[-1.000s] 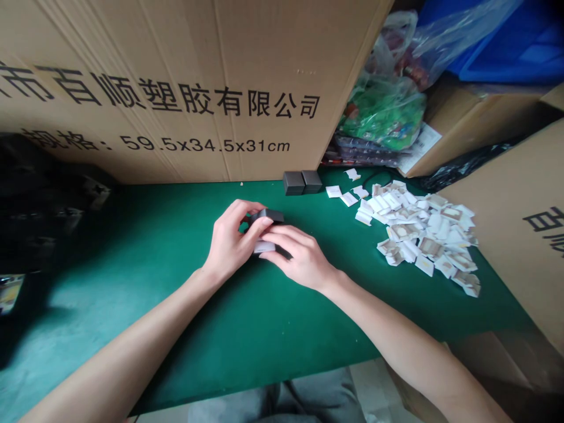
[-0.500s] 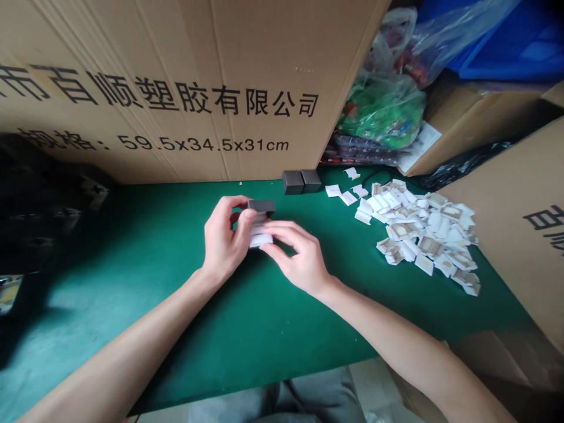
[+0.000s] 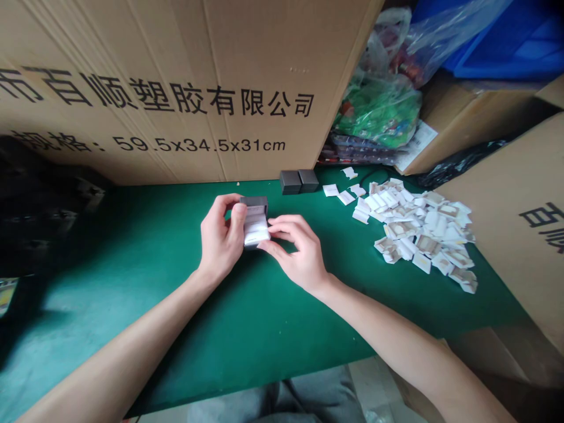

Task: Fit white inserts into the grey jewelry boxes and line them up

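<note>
A small dark grey hinged box point(image 3: 254, 201) stands with its lid raised, gripped by my left hand point(image 3: 220, 235), the thumb pressing at the left side. Inside it lies a folded white card insert point(image 3: 256, 228) with small print, filling the opening. My right hand point(image 3: 299, 249) pinches at the right and lower edge of the insert with thumb and fingertips. The left fingers behind the box are partly hidden. Beyond my hands, two closed dark grey boxes point(image 3: 299, 181) sit side by side against the large carton.
A loose pile of white card inserts point(image 3: 425, 226) covers the right of the green table point(image 3: 264, 335). Behind stands a large printed carton point(image 3: 198, 53). Dark stacked items point(image 3: 39, 211) are at left. Plastic bags point(image 3: 379, 106) and a blue bin point(image 3: 506, 44) are at back right.
The white insert now lies more fully visible across the open box. My right fingers have drawn back from over it to its right edge. The box has shifted slightly left in view.
</note>
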Motion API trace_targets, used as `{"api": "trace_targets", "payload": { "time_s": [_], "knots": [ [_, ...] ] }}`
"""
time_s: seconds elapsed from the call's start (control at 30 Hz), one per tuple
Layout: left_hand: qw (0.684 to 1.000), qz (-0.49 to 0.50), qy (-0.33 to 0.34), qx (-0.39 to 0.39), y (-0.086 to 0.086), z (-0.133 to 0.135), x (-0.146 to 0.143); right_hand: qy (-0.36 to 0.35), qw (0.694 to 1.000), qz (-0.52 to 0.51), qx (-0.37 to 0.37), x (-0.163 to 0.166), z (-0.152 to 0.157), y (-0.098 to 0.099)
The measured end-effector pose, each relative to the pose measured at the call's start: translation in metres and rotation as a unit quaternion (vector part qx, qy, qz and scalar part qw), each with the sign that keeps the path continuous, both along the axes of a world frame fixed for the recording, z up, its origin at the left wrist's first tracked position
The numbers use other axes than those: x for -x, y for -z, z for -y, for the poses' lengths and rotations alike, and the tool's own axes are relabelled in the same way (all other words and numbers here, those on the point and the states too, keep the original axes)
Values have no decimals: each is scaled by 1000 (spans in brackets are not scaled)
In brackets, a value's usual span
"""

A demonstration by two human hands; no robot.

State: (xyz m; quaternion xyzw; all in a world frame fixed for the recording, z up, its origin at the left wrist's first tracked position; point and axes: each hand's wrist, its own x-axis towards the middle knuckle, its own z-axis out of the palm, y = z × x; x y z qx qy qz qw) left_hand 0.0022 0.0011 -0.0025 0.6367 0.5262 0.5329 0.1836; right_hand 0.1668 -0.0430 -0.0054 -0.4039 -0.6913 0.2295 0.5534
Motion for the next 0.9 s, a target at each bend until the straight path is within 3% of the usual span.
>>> {"api": "trace_targets", "payload": {
  "time_s": [0.13, 0.3, 0.53, 0.9],
  "knots": [
    [1000, 13, -4, 5, 1, -2, 0, 19, 999, 14, -25, -1, 0, -3],
    [1000, 19, -10, 0, -1, -2, -1, 34, 999, 23, -3, -1, -1, -1],
    [998, 10, -28, -49, -2, 1, -1, 3, 989, -65, 134, -1, 0, 1],
    [994, -50, 2, -100, 0, 3, 0, 50, 992, 111, 5, -1, -3, 5]
  ]
}}
